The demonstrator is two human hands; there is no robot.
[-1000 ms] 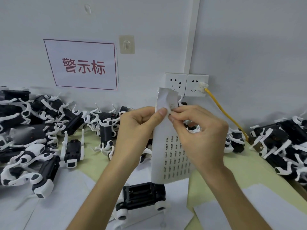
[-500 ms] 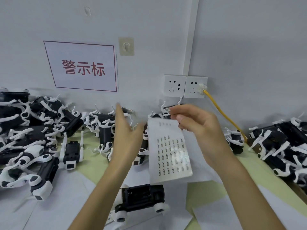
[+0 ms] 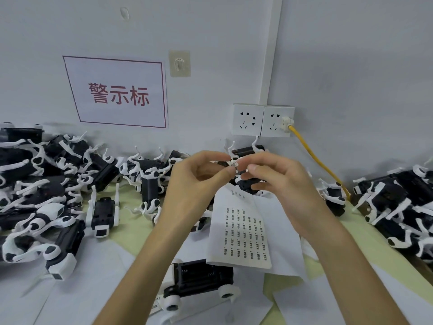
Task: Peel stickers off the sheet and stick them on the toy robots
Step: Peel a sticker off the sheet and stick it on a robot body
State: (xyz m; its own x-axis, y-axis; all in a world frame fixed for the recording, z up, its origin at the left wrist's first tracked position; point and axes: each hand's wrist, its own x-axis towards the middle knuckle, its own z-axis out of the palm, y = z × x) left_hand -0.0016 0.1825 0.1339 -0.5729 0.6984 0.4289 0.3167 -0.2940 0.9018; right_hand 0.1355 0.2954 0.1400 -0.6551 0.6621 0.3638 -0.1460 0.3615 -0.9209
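A tiny white sticker (image 3: 234, 163) with dark print sits between the fingertips of both hands, raised above the table. My left hand (image 3: 199, 184) pinches it with thumb and forefinger from the left. My right hand (image 3: 281, 191) pinches at it from the right. The sticker sheet (image 3: 241, 235), white with rows of small printed labels, lies below my right hand; its top edge is hidden under that hand, so I cannot tell if it is held. A black toy robot with white wheels (image 3: 201, 277) lies in front of me on white paper.
Heaps of black-and-white toy robots fill the left (image 3: 46, 195), the back (image 3: 150, 179) and the right (image 3: 398, 207) of the table. Loose white paper sheets (image 3: 82, 289) cover the green tabletop. A yellow cable (image 3: 316, 160) runs from the wall socket (image 3: 276, 121).
The sheet has dropped from in front of my hands to the table. My left hand came back in to meet my right, and both now pinch a single peeled sticker.
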